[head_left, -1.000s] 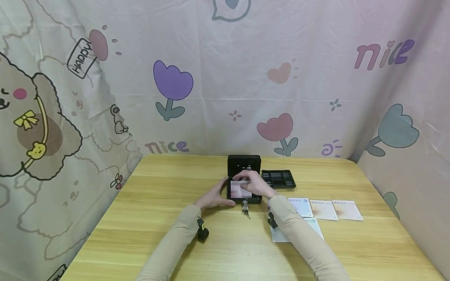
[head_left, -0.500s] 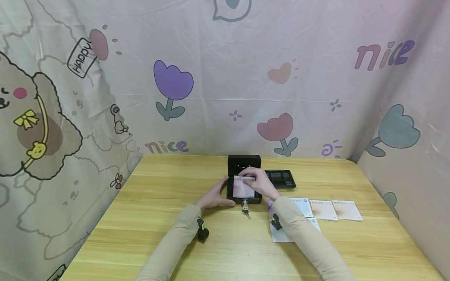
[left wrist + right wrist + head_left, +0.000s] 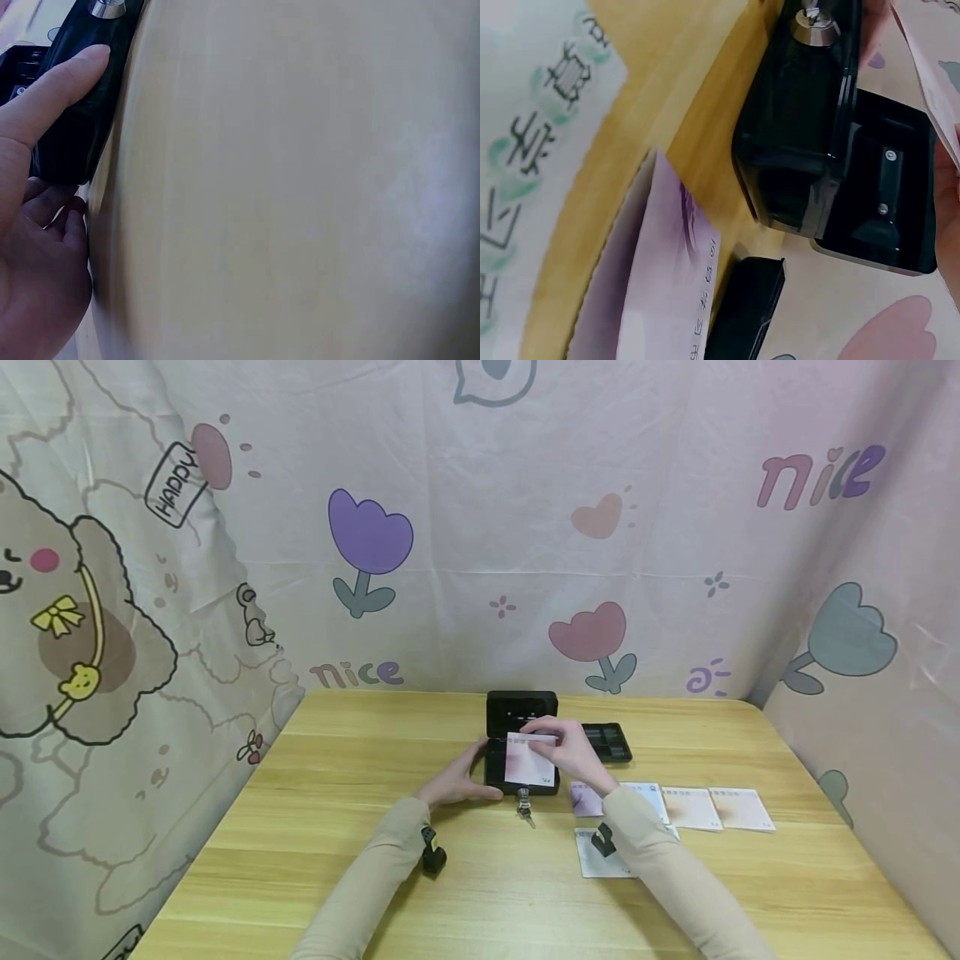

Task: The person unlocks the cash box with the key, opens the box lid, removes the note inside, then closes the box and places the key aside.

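A small black cash box point(image 3: 495, 767) stands on the table with its lid point(image 3: 504, 706) raised. Keys point(image 3: 527, 814) hang from the lock on its front. My left hand point(image 3: 452, 778) holds the box by its left side; in the left wrist view the thumb point(image 3: 79, 71) lies along the front wall and the other fingers are at the side. Between thumb and fingers, my right hand point(image 3: 570, 753) pinches a pinkish printed paper card point(image 3: 528, 768) over the box opening. The card hides part of the box's inside.
A black compartment tray point(image 3: 615, 742) lies right of the box, partly behind my right hand. Several paper cards lie at the right, among them a purple one point(image 3: 587, 800), a pale one point(image 3: 600, 857) and two brownish ones point(image 3: 690, 810). Patterned cloth point(image 3: 450, 635) hangs behind the table.
My right hand has drawn the pinkish card up from inside the box and shifted it to the right. The left hand has stayed on the box.
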Tool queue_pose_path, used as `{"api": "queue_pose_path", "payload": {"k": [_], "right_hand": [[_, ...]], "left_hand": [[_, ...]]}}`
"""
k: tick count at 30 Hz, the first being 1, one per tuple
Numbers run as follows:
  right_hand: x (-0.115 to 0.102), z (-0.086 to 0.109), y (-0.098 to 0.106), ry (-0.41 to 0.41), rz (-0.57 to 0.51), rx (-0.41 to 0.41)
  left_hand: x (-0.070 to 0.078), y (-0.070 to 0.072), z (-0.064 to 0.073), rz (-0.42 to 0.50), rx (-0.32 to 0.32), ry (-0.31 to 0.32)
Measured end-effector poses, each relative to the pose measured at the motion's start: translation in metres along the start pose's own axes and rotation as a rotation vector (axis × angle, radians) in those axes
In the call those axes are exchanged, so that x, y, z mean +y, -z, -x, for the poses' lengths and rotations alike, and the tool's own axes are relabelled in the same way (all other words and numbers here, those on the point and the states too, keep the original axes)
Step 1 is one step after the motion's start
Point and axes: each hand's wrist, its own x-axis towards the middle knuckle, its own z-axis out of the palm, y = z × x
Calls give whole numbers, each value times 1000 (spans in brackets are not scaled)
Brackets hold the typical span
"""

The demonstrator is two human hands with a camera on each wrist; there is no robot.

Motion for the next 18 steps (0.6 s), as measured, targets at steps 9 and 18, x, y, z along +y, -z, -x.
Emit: {"api": "queue_pose_path", "payload": {"k": [9,18], "right_hand": [[-4,18,16,19,-31,23],[-3,46,40,74,-48,-27]], "left_hand": [[-1,0,1,-27,-3,21],[0,0,2,-30,6,28]]}}
